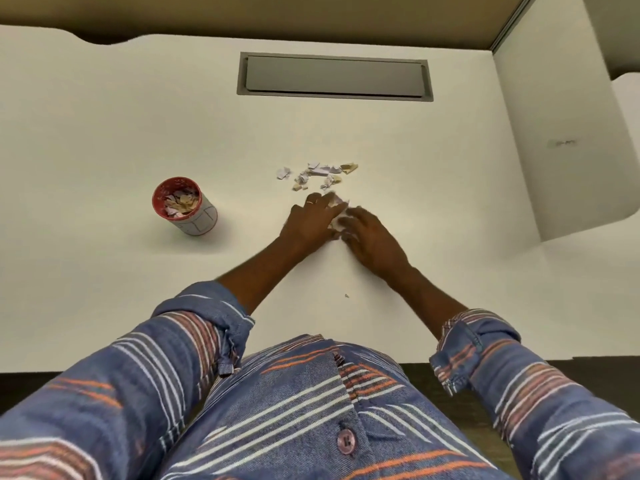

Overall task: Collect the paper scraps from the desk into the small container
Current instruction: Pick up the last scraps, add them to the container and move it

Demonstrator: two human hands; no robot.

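Striped blue sleeves (194, 327) rolled up, both arms out over white bench (104, 289). Left hand (310, 221) and right hand (372, 240) cupped together, few paper bits pinched between fingertips; blurry, can't tell who's gripping. Rest of paper scraps (318, 174) just past hands. Small container (185, 206) well left of hands, upright, part full. Grey hatch (334, 76) far beyond.

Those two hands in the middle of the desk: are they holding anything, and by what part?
Both hands, left hand and right hand, press together around a few paper scraps, edges peeking between the fingertips. Motion blur hides whether they are gripped or only scooped.
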